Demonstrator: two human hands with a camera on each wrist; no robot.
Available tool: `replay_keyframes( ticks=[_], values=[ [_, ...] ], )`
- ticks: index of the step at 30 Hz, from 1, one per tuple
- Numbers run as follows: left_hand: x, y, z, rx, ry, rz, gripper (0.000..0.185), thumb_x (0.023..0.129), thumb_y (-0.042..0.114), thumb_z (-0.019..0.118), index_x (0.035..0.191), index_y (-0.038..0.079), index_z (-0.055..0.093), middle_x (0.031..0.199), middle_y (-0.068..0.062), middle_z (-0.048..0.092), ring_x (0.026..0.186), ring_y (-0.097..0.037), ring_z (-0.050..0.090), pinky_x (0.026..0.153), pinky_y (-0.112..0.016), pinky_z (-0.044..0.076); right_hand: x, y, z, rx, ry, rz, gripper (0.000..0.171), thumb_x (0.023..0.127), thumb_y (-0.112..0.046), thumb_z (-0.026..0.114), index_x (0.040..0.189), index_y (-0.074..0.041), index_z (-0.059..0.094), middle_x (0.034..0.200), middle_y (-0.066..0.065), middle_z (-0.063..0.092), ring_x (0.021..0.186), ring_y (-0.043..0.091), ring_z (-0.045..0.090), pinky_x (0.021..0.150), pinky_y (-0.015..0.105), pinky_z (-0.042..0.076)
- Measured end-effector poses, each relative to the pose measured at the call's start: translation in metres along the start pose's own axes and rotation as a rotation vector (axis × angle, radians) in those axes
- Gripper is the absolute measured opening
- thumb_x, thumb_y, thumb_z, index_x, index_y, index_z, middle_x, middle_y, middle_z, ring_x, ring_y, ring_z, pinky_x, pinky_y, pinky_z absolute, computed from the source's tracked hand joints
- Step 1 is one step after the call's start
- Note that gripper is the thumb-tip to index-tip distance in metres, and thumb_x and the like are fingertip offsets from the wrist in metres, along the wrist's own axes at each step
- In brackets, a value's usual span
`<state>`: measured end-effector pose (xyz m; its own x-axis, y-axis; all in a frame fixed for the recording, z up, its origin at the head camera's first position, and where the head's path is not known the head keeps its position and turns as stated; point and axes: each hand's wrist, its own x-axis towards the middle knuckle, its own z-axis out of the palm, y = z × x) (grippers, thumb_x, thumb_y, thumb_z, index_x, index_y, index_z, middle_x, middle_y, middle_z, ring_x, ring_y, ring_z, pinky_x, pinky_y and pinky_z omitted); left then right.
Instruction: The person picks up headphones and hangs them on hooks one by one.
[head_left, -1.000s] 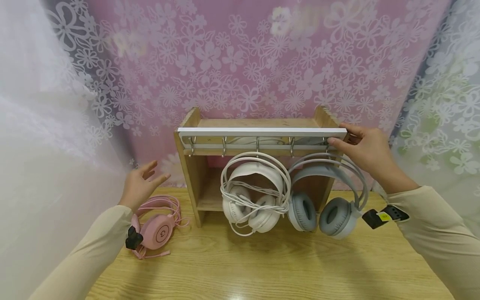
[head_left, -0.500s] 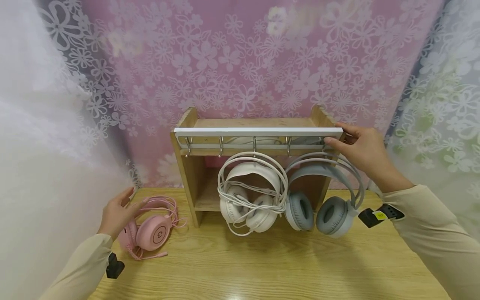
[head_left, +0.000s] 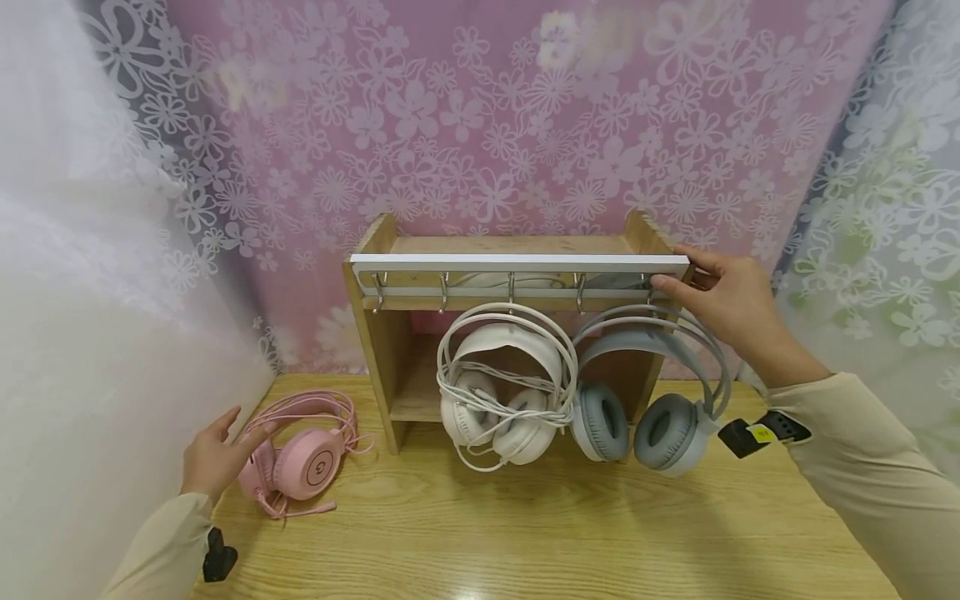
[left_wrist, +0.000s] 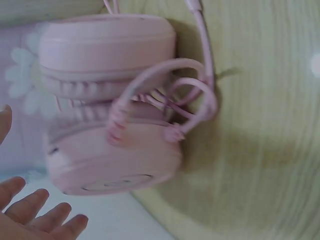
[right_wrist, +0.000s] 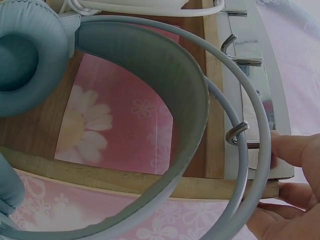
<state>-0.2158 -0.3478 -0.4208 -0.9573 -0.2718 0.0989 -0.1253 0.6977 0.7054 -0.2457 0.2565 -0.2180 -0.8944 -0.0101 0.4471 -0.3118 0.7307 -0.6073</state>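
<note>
A pink headset (head_left: 309, 464) with a boom microphone lies on the table at the left. My left hand (head_left: 213, 458) is beside it, fingers spread and holding nothing; in the left wrist view the fingers (left_wrist: 50, 215) stand apart from the ear cups (left_wrist: 115, 160). My right hand (head_left: 738, 304) grips the right end of the hook rack (head_left: 480, 264), thumb in front and fingers around the wooden side. Grey headphones (head_left: 663, 433) hang by their headband from the rightmost hook (right_wrist: 237, 132). White headphones (head_left: 525, 437), wrapped in their cable, hang from the middle hook.
The hook rack runs along the front of a small wooden shelf (head_left: 375, 367) on the wood-grain table (head_left: 480, 533). Two bare hooks (head_left: 443, 292) are on its left half. A pink floral curtain (head_left: 480, 125) hangs behind, with white fabric (head_left: 112, 292) at the left.
My left hand has moved left and down, from above the pink headset to its left side. The right hand keeps its grip on the hook rack. The view has shifted slightly.
</note>
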Motion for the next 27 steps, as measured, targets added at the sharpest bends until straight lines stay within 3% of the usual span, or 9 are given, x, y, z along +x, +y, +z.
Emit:
replay_keyframes(
  ticks=[3, 12, 20, 21, 23, 25, 27],
  values=[
    [-0.001, -0.008, 0.002, -0.022, 0.001, -0.034, 0.086, 0.091, 0.048, 0.06, 0.15, -0.002, 0.023, 0.148, -0.033, 0.026, 0.13, -0.055, 0.03, 0.1, -0.062, 0.038, 0.0, 0.0, 0.0, -0.002, 0.003, -0.003, 0.069, 0.088, -0.042, 0.067, 0.142, -0.005, 0.045, 0.129, 0.026, 0.056, 0.113, 0.038, 0.057, 0.061, 0.0, 0.04],
    [-0.001, -0.031, 0.009, -0.115, -0.012, -0.147, 0.086, 0.092, 0.052, 0.056, 0.151, -0.001, 0.022, 0.15, -0.03, 0.025, 0.133, -0.052, 0.03, 0.107, -0.057, 0.032, 0.0, 0.003, 0.002, 0.013, 0.003, -0.008, 0.067, 0.089, -0.042, 0.067, 0.143, -0.008, 0.045, 0.128, 0.027, 0.057, 0.114, 0.039, 0.056, 0.062, -0.001, 0.039],
    [0.0, -0.046, 0.017, -0.153, -0.111, -0.199, 0.089, 0.092, 0.061, 0.049, 0.154, 0.007, 0.013, 0.152, -0.027, 0.022, 0.138, -0.047, 0.024, 0.11, -0.056, 0.027, 0.001, 0.004, 0.001, 0.016, 0.006, -0.013, 0.066, 0.089, -0.04, 0.067, 0.142, -0.007, 0.046, 0.13, 0.026, 0.056, 0.113, 0.038, 0.056, 0.063, -0.001, 0.04],
    [0.0, -0.047, 0.018, -0.157, -0.122, -0.199, 0.089, 0.092, 0.061, 0.048, 0.154, 0.008, 0.011, 0.152, -0.028, 0.023, 0.138, -0.047, 0.024, 0.11, -0.055, 0.028, 0.001, 0.005, 0.002, 0.014, 0.009, -0.017, 0.066, 0.089, -0.04, 0.067, 0.142, -0.007, 0.046, 0.128, 0.026, 0.056, 0.112, 0.035, 0.057, 0.063, 0.0, 0.041],
    [0.0, -0.05, 0.02, -0.162, -0.131, -0.198, 0.089, 0.093, 0.06, 0.047, 0.154, 0.009, 0.01, 0.151, -0.03, 0.025, 0.137, -0.045, 0.028, 0.103, -0.045, 0.042, 0.001, 0.006, 0.003, 0.017, 0.018, -0.027, 0.065, 0.089, -0.039, 0.068, 0.141, -0.007, 0.047, 0.124, 0.026, 0.059, 0.106, 0.017, 0.063, 0.062, 0.001, 0.042],
    [0.0, -0.051, 0.022, -0.175, -0.138, -0.195, 0.087, 0.094, 0.058, 0.046, 0.155, 0.009, 0.008, 0.149, -0.032, 0.026, 0.133, -0.043, 0.034, 0.089, -0.032, 0.051, 0.001, 0.007, 0.003, 0.018, 0.03, -0.039, 0.064, 0.088, -0.038, 0.068, 0.141, -0.007, 0.048, 0.117, 0.026, 0.063, 0.097, -0.001, 0.063, 0.062, 0.002, 0.043],
    [0.001, -0.053, 0.023, -0.193, -0.148, -0.188, 0.086, 0.095, 0.054, 0.047, 0.154, 0.007, 0.006, 0.148, -0.034, 0.026, 0.129, -0.041, 0.038, 0.073, -0.02, 0.049, 0.001, 0.007, 0.004, 0.017, 0.042, -0.049, 0.063, 0.088, -0.037, 0.069, 0.14, -0.007, 0.049, 0.113, 0.027, 0.065, 0.088, -0.017, 0.055, 0.061, 0.003, 0.043]
  ],
)
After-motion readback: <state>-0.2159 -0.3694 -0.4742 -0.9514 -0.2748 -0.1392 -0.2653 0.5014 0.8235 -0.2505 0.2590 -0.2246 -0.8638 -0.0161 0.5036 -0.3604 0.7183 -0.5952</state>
